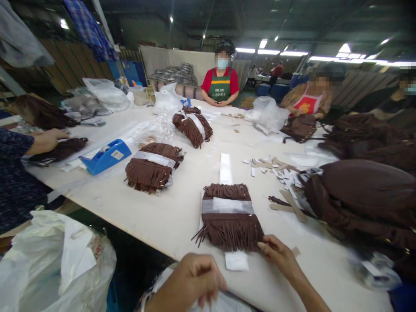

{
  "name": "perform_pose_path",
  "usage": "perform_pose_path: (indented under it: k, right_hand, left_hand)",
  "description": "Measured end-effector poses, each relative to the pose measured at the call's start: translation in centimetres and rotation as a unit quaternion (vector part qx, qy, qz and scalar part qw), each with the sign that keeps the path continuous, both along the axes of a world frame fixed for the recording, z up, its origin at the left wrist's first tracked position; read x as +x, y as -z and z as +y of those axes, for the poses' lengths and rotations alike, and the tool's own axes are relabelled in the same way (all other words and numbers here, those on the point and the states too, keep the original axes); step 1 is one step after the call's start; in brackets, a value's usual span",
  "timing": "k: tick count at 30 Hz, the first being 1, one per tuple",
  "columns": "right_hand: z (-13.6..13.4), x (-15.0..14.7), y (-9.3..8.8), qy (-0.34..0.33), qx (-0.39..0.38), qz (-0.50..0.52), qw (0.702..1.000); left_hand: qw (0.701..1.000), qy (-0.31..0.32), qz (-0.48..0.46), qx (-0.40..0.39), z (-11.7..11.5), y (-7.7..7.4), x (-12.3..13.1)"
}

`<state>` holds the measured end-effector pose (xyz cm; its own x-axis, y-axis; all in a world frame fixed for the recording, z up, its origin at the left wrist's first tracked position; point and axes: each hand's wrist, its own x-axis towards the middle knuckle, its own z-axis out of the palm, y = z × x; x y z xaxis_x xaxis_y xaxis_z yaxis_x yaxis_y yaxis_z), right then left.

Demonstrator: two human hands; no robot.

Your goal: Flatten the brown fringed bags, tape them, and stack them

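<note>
"One blue tape dispenser (106, 157), left. Next?"

"Banded brown bundle (147, 173) on the counter (175, 212). Then left hand (198, 277): fingers curled, blurred; can't tell if holding anything."

"Middle?"

"Fringed brown bundle (232, 232), pale band (225, 206) across, over a white strip (225, 169). Right hand (280, 255) touches its lower right corner, grip unclear. Brown bags (364, 195) far right."
</note>
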<state>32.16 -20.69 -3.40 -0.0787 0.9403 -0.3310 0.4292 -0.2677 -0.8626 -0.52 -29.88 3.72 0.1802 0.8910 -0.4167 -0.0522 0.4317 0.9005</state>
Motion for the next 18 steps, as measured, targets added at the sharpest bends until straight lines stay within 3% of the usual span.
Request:
perform_pose_path:
  k: [4, 8, 11, 18]
  right_hand:
    - [0.0, 0.0, -0.1, -0.003, -0.002, -0.001, 1.000]
    - [0.0, 0.1, 0.0, -0.009, -0.004, 0.000, 1.000]
    - [0.0, 0.2, 0.2, -0.014, -0.001, -0.001, 1.000]
    - [0.0, 0.3, 0.2, -0.010, -0.001, -0.003, 1.000]
  left_hand:
    - [0.990, -0.123, 0.070, 0.017, 2.2, 3.4, 1.1]
    - [0.989, -0.145, 0.016, -0.020, 3.5, 5.8, 2.3]
    - [0.991, -0.127, -0.026, -0.036, 3.8, 6.0, 3.1]
    - [0.989, -0.093, -0.113, -0.034, 4.0, 4.7, 3.7]
